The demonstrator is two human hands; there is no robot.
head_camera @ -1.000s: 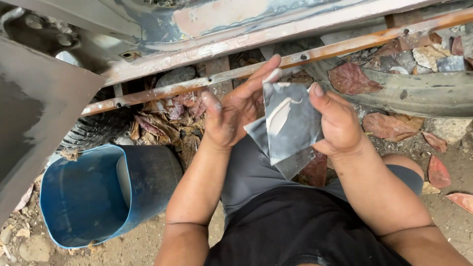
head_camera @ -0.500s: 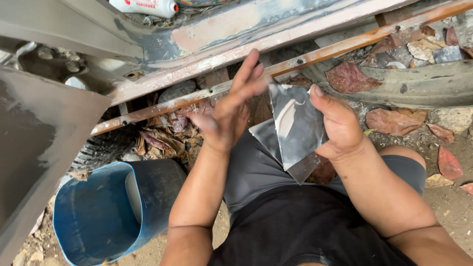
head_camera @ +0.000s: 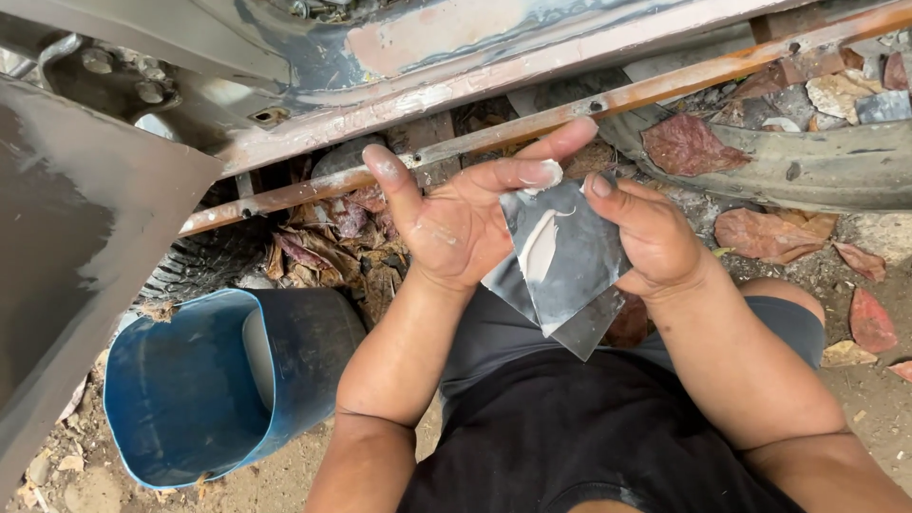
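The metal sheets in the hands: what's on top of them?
On the metal sheets lies a smear of pale putty; the left hand touches it, the right hand holds the edge. Their undersides are hidden.

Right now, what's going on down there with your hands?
A person crouches beside a worn vehicle sill. The right hand holds thin grey metal sheets, one with a smear of pale putty on it. The left hand is open, its fingers spread, with a fingertip coated in the same pale paste resting at the top edge of the sheets. A cut blue plastic container lies on the dirt to the left, among dry leaves.
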